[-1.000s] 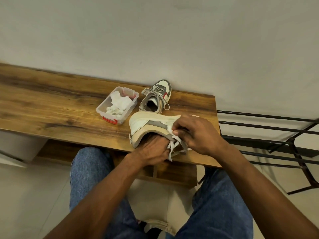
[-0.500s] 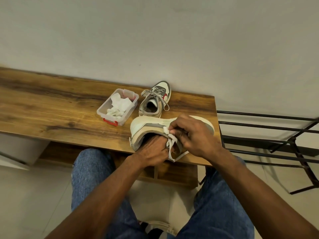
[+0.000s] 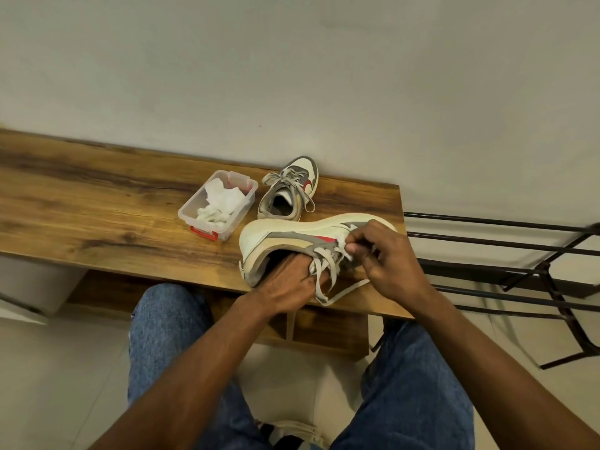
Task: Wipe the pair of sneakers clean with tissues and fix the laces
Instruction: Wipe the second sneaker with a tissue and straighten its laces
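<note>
Sneaker (image 3: 292, 233) is lying on its side at the worktop's (image 3: 97, 216) near edge, the left hand (image 3: 285, 284) gripping inside its opening. The right hand (image 3: 386, 254) is pinching a tissue (image 3: 344, 247) against the laces (image 3: 324, 264). The other sneaker (image 3: 289, 193) is standing upright just beside a tissue box (image 3: 217, 204).

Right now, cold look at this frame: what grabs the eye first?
The sneaker tipped on its side at the table's near right edge: left hand pushed into its opening, right hand pinching a tissue by the laces. Behind stand the second sneaker and a clear box of tissues.
</note>
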